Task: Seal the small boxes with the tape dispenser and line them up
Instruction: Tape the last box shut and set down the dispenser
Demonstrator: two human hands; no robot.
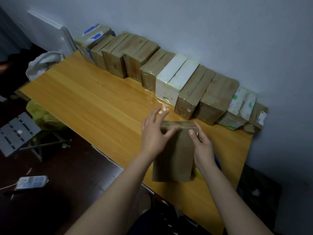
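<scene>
A small brown cardboard box (174, 158) stands upright on the wooden table (94, 102) near its front right. My left hand (154, 133) lies against the box's left side with fingers spread and straight, thumb across the top edge. My right hand (202, 146) holds the box's right side, thumb on its front face. Behind the box a blue and yellow object (198, 172) shows only at its edge, mostly hidden. A row of several taped boxes (169, 78) lines the wall.
The row runs from a blue-taped box (91, 41) at the far left to crumpled packets (243, 109) at the right. Left of the table are a white bag (42, 63), a yellow bag (40, 114), a grey rack (17, 131) and a power strip (30, 182) on the dark floor.
</scene>
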